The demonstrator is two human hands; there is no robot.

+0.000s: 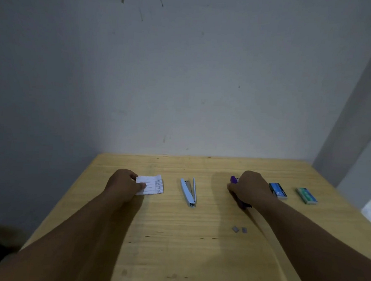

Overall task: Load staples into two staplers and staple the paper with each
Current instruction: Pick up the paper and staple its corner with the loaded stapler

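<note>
Two hands are out on the table (pixel 174 247). The left hand (pixel 122 185) has its fingers closed on the paper (pixel 151 184), pinching its left edge, and the paper lies flat on the wood. The right hand (pixel 249 190) is curled over the purple stapler (pixel 234 179), which sits on the table with only its ends showing. I think the fingers are wrapped around it, but the hand hides them.

Between the hands lies the white stapler (pixel 188 192), with its top swung open. It could get bumped if the paper slides across to the right. It looks ready for staples, though I cannot see if any are in it.

Near the right arm lie two little staple bits (pixel 239 229). The arm could sweep them off the table. They are tiny and could slip from fingers too.

Right of the purple stapler sit a blue box (pixel 278 190) and a green box (pixel 306 195). The boxes may hold different staples, so the wrong kind could go in and jam.

The paper is small, so a finger could end up close to where the staple comes out.
</note>
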